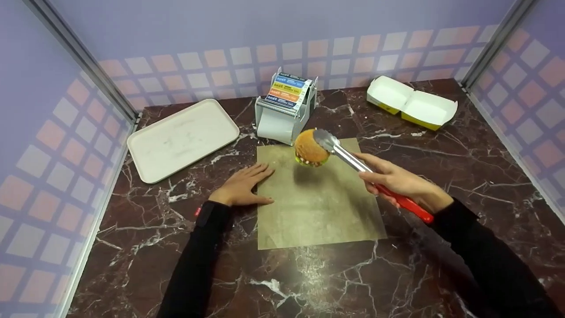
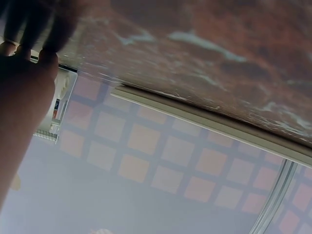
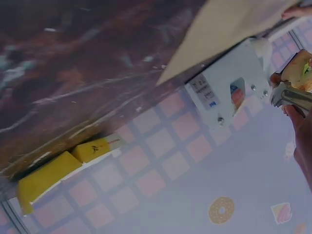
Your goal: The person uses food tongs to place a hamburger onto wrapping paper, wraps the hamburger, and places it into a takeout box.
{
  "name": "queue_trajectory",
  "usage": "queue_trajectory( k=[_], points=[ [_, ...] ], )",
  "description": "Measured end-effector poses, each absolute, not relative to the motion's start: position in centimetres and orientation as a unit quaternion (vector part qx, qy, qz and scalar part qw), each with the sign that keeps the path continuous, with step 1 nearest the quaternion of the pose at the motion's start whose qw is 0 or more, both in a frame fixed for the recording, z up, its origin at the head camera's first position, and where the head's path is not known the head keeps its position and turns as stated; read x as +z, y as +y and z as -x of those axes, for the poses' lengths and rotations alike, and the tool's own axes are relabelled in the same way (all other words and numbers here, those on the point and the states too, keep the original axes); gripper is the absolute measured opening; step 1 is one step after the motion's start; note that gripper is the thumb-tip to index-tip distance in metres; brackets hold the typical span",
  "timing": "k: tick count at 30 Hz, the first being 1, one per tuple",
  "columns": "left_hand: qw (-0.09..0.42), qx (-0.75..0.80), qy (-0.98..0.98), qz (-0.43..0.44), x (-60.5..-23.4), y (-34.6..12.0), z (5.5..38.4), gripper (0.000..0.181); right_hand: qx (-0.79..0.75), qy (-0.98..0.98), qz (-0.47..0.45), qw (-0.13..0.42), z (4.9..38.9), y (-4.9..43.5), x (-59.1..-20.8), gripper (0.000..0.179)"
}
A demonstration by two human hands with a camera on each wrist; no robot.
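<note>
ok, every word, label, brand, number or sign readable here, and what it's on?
Nothing reads for certain.
Dispenser, coloured labels: print too small.
Dispenser, side sticker: too blurred.
Yellow box, dark marks: too blurred.
Left cuff, red tag: any print too small.

A dark reddish-brown desk (image 1: 273, 300), veined in white like marble, is spread beneath the left hand (image 1: 240, 185) and the right hand (image 1: 397, 179). Ahead of both, the space is closed off by a lilac back wall (image 1: 198, 26), patterned low down with rows of pink and whitish squares. A left side wall (image 1: 39, 145), similarly patterned, is set beyond the left hand, a matching right side wall (image 1: 540, 75) beyond the right; the corners are framed in grey metal. Between the hands, nearer the body, glare (image 1: 311, 265) is reflected.
</note>
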State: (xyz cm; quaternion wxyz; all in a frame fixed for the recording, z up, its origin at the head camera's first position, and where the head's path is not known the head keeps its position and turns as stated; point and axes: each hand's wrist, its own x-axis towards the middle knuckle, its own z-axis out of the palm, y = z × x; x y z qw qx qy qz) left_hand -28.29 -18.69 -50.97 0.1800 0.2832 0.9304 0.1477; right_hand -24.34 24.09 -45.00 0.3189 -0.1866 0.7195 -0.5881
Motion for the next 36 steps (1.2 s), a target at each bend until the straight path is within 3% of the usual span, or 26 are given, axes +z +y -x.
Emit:
queue_trajectory(
  k=[10,20,36],
  points=[
    [0.183,0.15,0.93,-0.282,-50.8,-18.9,28.3,0.097,-0.566,0.725,0.167,0.356,21.8,25.6,-47.2,0.066],
    [0.186,0.153,0.929,-0.283,-51.0,-19.0,28.4,0.096,-0.541,0.734,0.159,0.378,21.4,25.6,-48.9,0.069],
    [0.179,0.144,0.929,-0.29,-51.2,-19.0,28.4,0.096,-0.509,0.82,0.193,0.178,22.3,26.1,-46.4,0.077]
  ],
)
